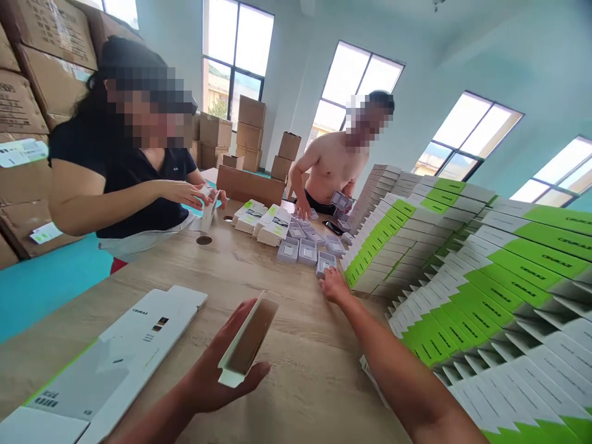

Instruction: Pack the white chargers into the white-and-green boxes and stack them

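Observation:
In my left hand (203, 382) is a small white cardboard box (250, 336), tilted, its open end facing me and its brown inside showing; a flap sticks out at the lower edge. My right hand (333, 286) reaches across the table, its fingers closed on the near rim of a clear plastic tray (327, 261). Several similar plastic trays (307, 251) lie in a cluster just behind it. Left of my left hand lie flattened white and green box blanks (124, 351).
Tall stacks of white and green boxes (499, 277) line the right side. Stacked flat cartons (272, 225) lie mid-table (296, 370). A co-worker (129, 166) at left handles a box; another person (335, 160) at the far end holds a tray near a phone (333, 227).

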Tool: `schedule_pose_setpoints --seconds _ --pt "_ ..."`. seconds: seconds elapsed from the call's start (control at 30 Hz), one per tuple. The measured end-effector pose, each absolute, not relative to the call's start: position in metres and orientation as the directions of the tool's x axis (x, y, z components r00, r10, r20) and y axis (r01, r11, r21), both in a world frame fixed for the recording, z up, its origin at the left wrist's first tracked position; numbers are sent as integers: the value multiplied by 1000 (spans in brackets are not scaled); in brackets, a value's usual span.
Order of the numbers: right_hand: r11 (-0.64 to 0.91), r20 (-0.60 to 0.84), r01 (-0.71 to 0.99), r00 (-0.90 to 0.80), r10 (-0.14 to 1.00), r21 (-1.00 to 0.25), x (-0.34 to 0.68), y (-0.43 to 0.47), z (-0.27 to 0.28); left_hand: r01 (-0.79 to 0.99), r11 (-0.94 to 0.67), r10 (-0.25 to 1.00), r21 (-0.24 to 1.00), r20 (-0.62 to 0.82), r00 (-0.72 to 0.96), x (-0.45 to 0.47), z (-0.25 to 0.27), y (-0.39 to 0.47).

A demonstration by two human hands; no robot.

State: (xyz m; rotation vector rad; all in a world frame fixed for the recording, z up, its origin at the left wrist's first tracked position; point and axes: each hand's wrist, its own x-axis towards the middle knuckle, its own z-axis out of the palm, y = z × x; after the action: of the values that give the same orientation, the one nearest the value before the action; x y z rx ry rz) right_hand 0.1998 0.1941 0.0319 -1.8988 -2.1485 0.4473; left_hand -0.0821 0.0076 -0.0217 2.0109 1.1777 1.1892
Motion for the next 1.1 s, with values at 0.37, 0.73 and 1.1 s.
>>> schedule_pose_setpoints --seconds 0.37,0.73,1.1 --pt "235 -310 952 -288 906 -197 209 55 11 341 -617 787 709 547 285 -86 8 5" --pt "131 -157 946 -184 970 -295 227 -60 2 395 -719 690 572 517 507 -78 42 -12" --pt "506 161 624 -524 836 -596 255 -123 103 507 -791 585 344 181 790 -59 91 -24"
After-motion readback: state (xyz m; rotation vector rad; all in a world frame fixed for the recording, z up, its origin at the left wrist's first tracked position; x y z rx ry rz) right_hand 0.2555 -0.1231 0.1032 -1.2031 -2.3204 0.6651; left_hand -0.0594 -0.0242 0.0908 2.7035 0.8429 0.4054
